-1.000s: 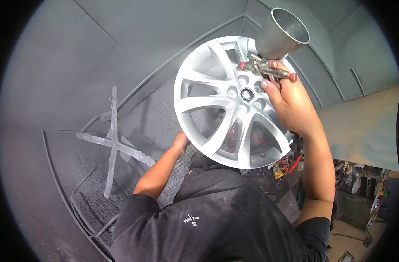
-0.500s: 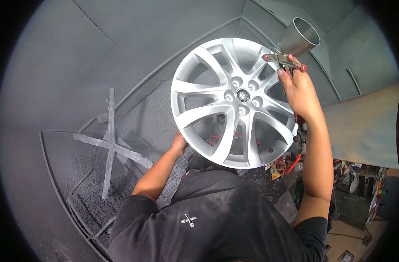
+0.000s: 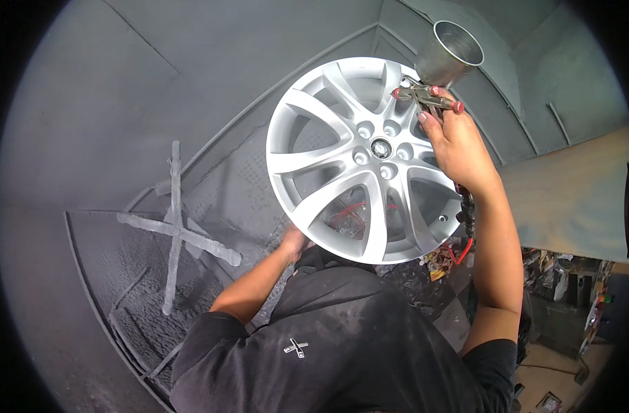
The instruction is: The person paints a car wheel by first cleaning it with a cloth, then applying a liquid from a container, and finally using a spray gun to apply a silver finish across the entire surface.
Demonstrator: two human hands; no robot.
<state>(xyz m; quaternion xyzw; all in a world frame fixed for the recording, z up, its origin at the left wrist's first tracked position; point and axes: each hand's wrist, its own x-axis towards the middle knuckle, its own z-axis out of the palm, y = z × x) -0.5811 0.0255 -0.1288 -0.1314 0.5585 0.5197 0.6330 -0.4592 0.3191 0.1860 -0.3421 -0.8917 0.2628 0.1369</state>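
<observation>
A silver alloy wheel with several paired spokes and a dark centre cap faces up in front of me. My right hand is wrapped round a spray gun over the wheel's upper right part. The gun has red-tipped knobs and a metal paint cup on top. My left hand is at the wheel's lower left edge. Its fingers are hidden behind the rim, so their grip does not show.
A crossed grey-coated stand is at the left. Grey booth walls rise ahead and to the left. A red hose hangs below my right wrist. Cluttered shelves and a tan panel are at the right.
The wheel has turned counterclockwise; its valve hole is farther up and right. My right hand and the spray gun have moved left. My left hand has shifted slightly right.
</observation>
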